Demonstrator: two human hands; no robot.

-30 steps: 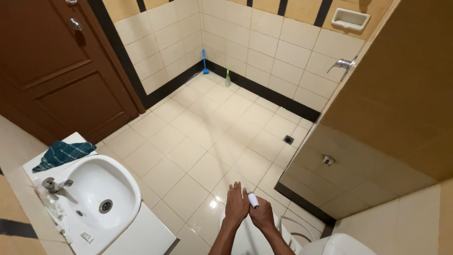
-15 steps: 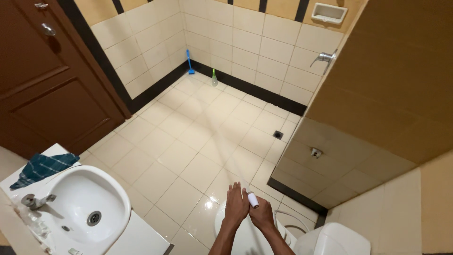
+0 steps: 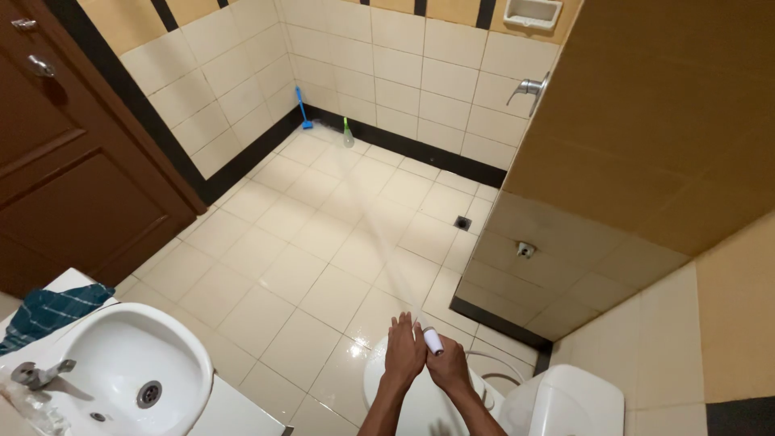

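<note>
Both forearms bare to the bottom edge of the frame; no sleeve in view. Left hand [image 3: 403, 354] bare: no glove, ring, watch or wristband. Right hand [image 3: 449, 369] likewise bare, wrist unadorned. Fingers [image 3: 398, 327] of the left hand slender, no visible nail polish or markings. Nothing worn shows anywhere on either arm. Rest of the body out of view.
</note>
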